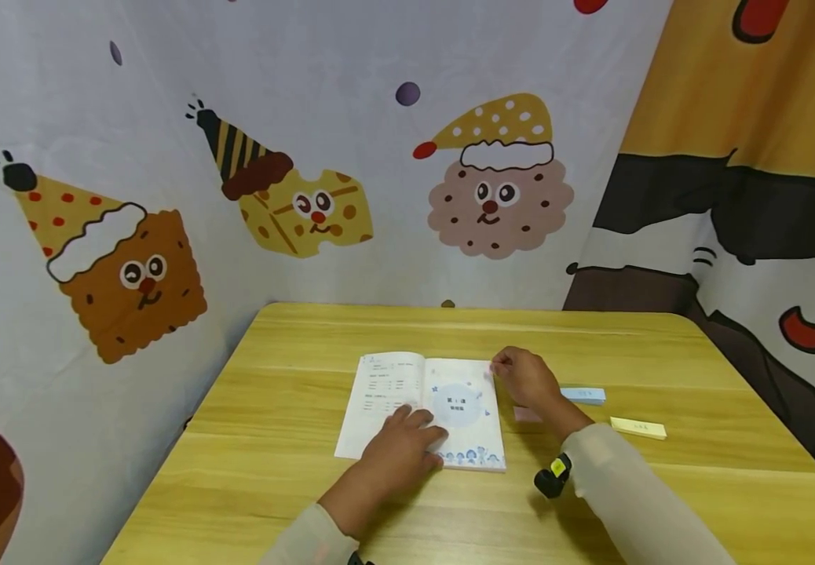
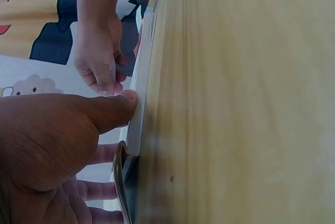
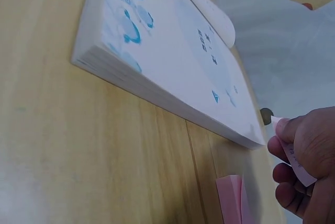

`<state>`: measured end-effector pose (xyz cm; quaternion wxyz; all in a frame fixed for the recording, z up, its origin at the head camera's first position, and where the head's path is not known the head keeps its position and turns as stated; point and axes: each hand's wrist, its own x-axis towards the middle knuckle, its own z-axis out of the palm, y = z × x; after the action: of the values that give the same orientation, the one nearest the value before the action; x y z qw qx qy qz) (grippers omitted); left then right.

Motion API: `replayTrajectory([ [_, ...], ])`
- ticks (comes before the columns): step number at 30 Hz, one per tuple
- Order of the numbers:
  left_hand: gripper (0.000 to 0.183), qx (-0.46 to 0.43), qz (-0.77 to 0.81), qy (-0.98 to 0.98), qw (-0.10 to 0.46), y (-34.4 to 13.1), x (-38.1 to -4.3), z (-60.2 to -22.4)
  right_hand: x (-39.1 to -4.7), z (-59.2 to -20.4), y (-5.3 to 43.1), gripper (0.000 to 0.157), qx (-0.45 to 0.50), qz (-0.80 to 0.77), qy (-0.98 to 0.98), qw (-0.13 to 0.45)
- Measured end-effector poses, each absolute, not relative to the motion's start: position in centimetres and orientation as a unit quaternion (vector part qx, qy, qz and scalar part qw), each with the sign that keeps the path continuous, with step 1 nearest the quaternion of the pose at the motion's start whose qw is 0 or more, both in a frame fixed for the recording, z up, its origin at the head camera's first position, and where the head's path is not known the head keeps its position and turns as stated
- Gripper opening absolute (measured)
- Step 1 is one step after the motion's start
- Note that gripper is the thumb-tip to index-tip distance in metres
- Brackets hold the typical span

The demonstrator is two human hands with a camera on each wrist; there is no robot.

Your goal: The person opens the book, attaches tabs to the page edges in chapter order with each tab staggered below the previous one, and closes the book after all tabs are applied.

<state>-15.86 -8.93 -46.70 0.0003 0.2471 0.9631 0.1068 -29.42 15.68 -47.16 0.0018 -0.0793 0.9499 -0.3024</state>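
An open book (image 1: 474,439) lies flat on the table, its left page printed with rows of text and its right page with blue drawings. My left hand (image 1: 402,446) rests across the lower middle of it with fingers spread; the left wrist view has the thumb (image 2: 118,111) at the page edges. Between thumb and fingers, my right hand (image 1: 526,380) pinches a pink sticky note strip (image 3: 297,167) with small print, beside the top right corner of the book. Below this hand on the table is a pink sticky note pad (image 3: 230,195), partly hidden by the arm in the head view.
To the right of the book lie a blue sticky note pad (image 1: 584,395) and a yellow one (image 1: 637,428). The wooden table (image 1: 252,439) reaches back to a wall cloth (image 1: 351,94) with cartoon food figures.
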Motion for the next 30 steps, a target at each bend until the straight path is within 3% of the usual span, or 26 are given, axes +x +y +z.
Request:
replayTrajectory([
  [30,0.039,0.240,0.100,0.966,0.005,-8.8,-15.8,-46.7,-31.5,-48.3,15.3,0.016,-0.087,-0.280,0.956,0.013],
])
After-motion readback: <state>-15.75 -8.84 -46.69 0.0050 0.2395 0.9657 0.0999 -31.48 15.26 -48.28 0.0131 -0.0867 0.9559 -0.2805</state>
